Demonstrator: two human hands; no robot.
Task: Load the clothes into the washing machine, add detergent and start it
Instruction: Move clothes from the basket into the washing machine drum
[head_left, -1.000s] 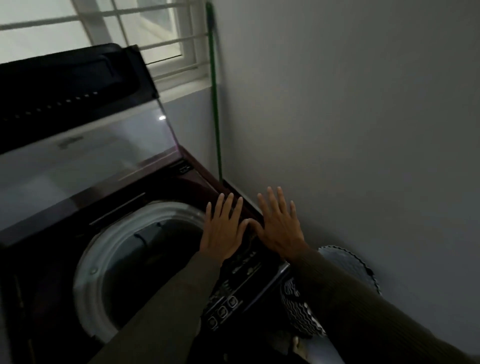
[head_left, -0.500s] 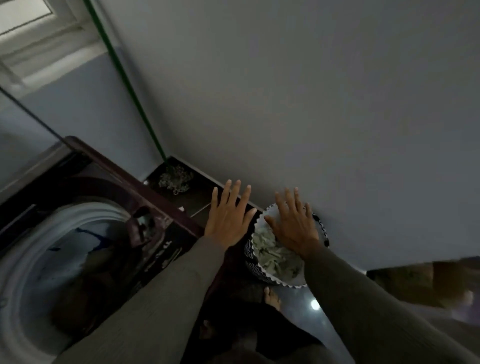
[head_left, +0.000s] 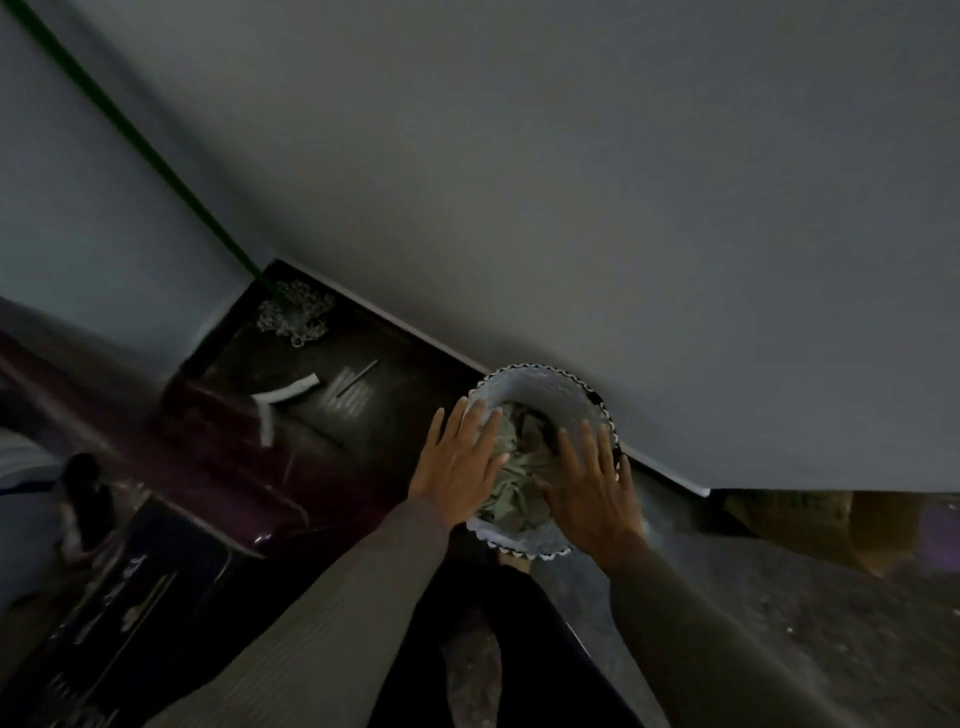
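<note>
A white laundry basket (head_left: 540, 387) with a dark scalloped rim stands on the floor against the wall. Crumpled pale green clothes (head_left: 511, 470) lie inside it. My left hand (head_left: 457, 462) hovers over the basket's left rim with fingers straight and spread. My right hand (head_left: 589, 491) is over the basket's right side, fingers straight too. Neither hand holds anything. The dark maroon washing machine (head_left: 156, 519) fills the lower left, its drum mostly out of view.
A green-handled mop (head_left: 156, 156) leans in the corner, its white head on the dark floor. A white strip (head_left: 285, 395) lies near the machine's corner. My feet stand below the basket. A doorway opening shows at the right.
My view swung right and down from the machine's control panel to the basket. Both hands left the machine's edge and now hover over the basket with the clothes.
</note>
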